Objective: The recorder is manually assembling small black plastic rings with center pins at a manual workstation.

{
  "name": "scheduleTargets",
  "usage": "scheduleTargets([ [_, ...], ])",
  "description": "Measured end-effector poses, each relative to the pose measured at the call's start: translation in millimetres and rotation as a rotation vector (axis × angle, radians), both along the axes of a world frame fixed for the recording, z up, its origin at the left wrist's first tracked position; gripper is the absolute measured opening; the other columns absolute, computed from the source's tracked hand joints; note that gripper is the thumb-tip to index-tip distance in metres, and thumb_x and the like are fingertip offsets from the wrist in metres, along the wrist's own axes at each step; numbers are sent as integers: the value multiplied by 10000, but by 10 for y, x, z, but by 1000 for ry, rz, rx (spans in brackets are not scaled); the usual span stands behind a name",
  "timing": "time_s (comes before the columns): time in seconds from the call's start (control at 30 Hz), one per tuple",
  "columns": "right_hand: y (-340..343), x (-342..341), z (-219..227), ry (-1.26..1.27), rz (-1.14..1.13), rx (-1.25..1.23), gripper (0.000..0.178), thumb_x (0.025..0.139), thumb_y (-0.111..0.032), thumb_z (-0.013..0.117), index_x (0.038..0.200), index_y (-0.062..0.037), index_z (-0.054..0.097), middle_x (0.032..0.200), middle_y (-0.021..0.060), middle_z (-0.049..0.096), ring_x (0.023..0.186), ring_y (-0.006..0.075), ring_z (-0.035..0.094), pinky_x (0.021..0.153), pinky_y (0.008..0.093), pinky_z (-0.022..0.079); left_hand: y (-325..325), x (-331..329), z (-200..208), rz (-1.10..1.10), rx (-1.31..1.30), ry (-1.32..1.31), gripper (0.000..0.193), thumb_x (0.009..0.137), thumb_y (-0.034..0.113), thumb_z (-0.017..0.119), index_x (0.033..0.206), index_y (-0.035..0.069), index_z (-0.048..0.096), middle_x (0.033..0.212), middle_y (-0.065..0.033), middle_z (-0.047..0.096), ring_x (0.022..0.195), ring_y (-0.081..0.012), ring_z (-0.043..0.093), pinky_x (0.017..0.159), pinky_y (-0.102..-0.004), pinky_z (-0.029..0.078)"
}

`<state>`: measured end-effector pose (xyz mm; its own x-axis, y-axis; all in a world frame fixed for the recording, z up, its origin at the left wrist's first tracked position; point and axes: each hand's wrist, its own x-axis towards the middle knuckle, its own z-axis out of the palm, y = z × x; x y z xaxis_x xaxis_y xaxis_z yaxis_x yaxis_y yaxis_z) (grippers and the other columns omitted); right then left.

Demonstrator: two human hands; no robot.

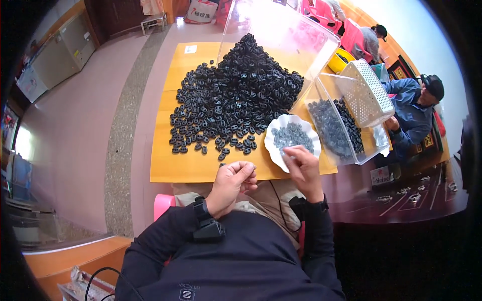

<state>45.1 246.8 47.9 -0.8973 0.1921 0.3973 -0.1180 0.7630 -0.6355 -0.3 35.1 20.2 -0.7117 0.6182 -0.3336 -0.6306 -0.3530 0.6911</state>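
My left hand [232, 183] is closed at the table's near edge, thumb pressed to the curled fingers. What it holds, if anything, is hidden. Just beyond it lies a big heap of small black two-holed oval pieces [241, 85], loosely spread at its near side. My right hand [304, 171] is over the near rim of a white scalloped dish [271, 153], its thumb and fingers drawn together in a pinch. Many small greyish see-through pieces [291, 134] fill the dish; anything between those fingertips is too small to make out.
A clear plastic bin [354, 159] with more black pieces stands right of the dish, a white perforated basket [369, 93] against it. A large clear tub [321, 55] backs the heap on the yellow tabletop [165, 168]. Another person [414, 113] sits at the right; others are farther back.
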Motion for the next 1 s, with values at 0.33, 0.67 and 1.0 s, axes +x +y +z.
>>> scheduleTargets([
  [0.33, -414, 18, -120, -50, 370, -412, 129, 817, 43, 663, 946, 35, 661, 925, 82, 620, 664, 79, 576, 554, 200, 464, -21, 26, 9, -59, 39, -8, 196, 953, 211, 563, 971, 22, 613, 812, -27, 637, 727, -93, 612, 669, -226, 521],
  [0.67, -458, 23, -88, -89, 308, -496, 26, 863, 18, 609, 876, 35, 594, 809, 60, 574, 633, 87, 573, 534, 206, 452, -40, 10, 31, -80, 91, -23, 176, 954, 161, 550, 1028, 14, 612, 871, -47, 648, 775, -111, 623, 706, -243, 533],
  [1.0, -380, 14, -226, -151, 279, -807, 85, 921, -43, 574, 886, 34, 580, 786, 26, 568, 608, 65, 567, 533, 196, 482, -69, -16, 68, -1, 58, -38, 217, 900, 60, 605, 1093, -13, 540, 939, -113, 670, 794, -151, 669, 720, -256, 563],
])
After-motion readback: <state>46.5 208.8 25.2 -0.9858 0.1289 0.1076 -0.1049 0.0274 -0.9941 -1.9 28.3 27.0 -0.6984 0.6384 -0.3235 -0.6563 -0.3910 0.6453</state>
